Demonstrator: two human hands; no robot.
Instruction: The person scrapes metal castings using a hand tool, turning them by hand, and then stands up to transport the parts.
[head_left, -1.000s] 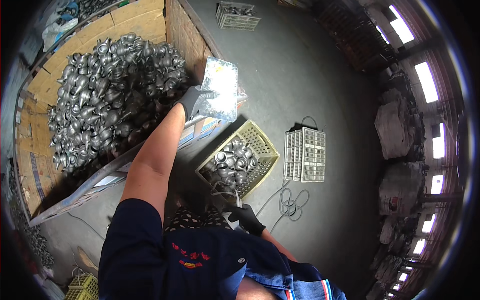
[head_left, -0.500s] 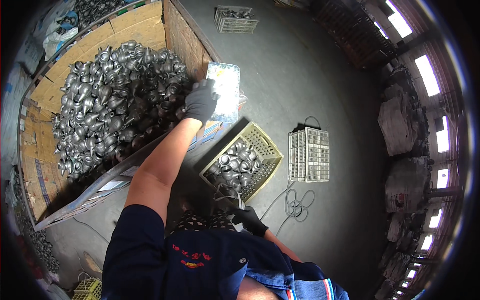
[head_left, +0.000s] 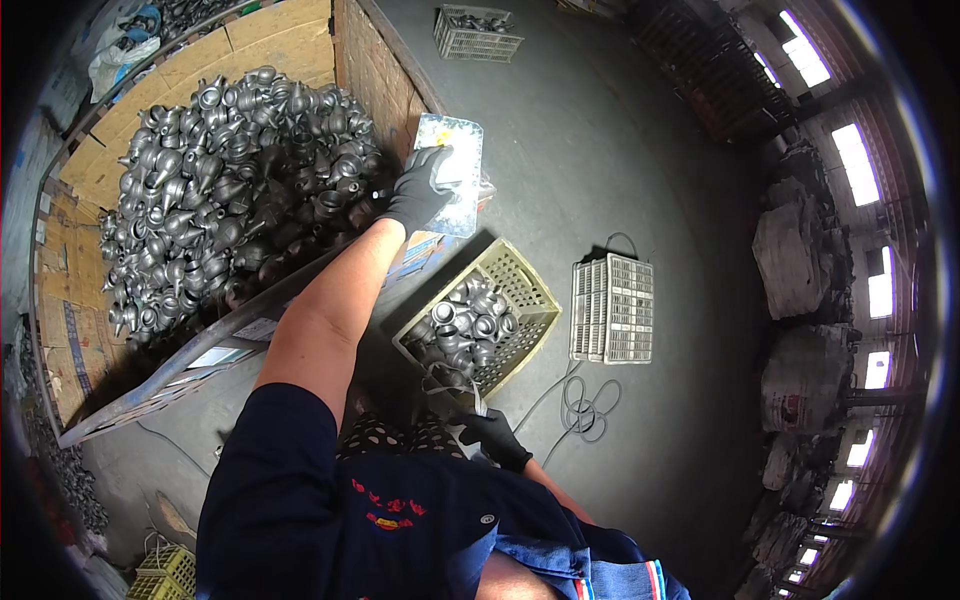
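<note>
My left hand (head_left: 422,190), in a dark glove, is over a pale, glare-washed sheet (head_left: 462,208) at the near right corner of the large bin. Its fingers curl around a bright patch on the sheet, and what they hold cannot be made out. Low in front of my body, my gloved right hand (head_left: 494,438) is closed on a light strap (head_left: 479,397) at the near end of a yellowish plastic crate (head_left: 535,338). In that crate lie several grey metal pot-shaped parts (head_left: 455,322). Many more such parts (head_left: 200,190) fill the bin.
The bin's wooden wall (head_left: 375,55) and metal rim (head_left: 215,340) stand to the left. Right of the crate are pale slatted crates (head_left: 628,308) and a coiled cable (head_left: 583,408) on the floor. Another filled crate (head_left: 475,42) stands far ahead. Large sacks (head_left: 800,250) line the right side.
My left hand has moved slightly right and forward over the sheet, its fingers now curled around the bright patch. My right hand stays at the strap. The view has shifted a little.
</note>
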